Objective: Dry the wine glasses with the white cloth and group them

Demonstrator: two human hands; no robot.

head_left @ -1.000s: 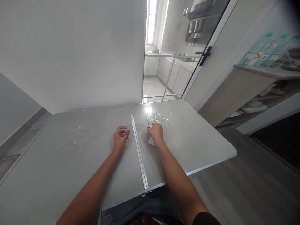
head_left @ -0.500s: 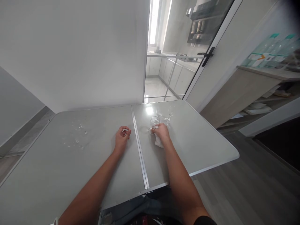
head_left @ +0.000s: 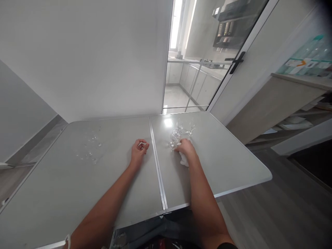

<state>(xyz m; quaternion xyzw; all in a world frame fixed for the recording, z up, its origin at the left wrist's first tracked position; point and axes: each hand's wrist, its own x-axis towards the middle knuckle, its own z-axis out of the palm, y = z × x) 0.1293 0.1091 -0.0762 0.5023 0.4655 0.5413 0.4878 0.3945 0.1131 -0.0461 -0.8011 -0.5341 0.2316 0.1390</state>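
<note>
My right hand (head_left: 186, 148) is closed on a white cloth (head_left: 184, 159), which hangs out below the palm. Its fingertips are right beside a clear stemmed glass (head_left: 176, 133) that stands on the table; whether they touch it I cannot tell. Behind that glass are two more clear stemmed glasses, one (head_left: 192, 128) at the right and one (head_left: 180, 123) at the left. To the left of the table's seam rests my left hand (head_left: 140, 148), fingers loosely curled with gaps between them and nothing visible inside.
Clear, shiny pieces (head_left: 92, 147), hard to make out, lie on the left half of the pale table (head_left: 116, 193). A metal strip (head_left: 157, 162) divides the tabletop. Beyond it are a white wall and a glazed door (head_left: 197, 69). Bottles (head_left: 306, 58) stand on a shelf at the right.
The view has turned slightly, shifting everything a little to the right. My right hand and the cloth have moved slightly right relative to the nearest glass. My left hand looks much the same.
</note>
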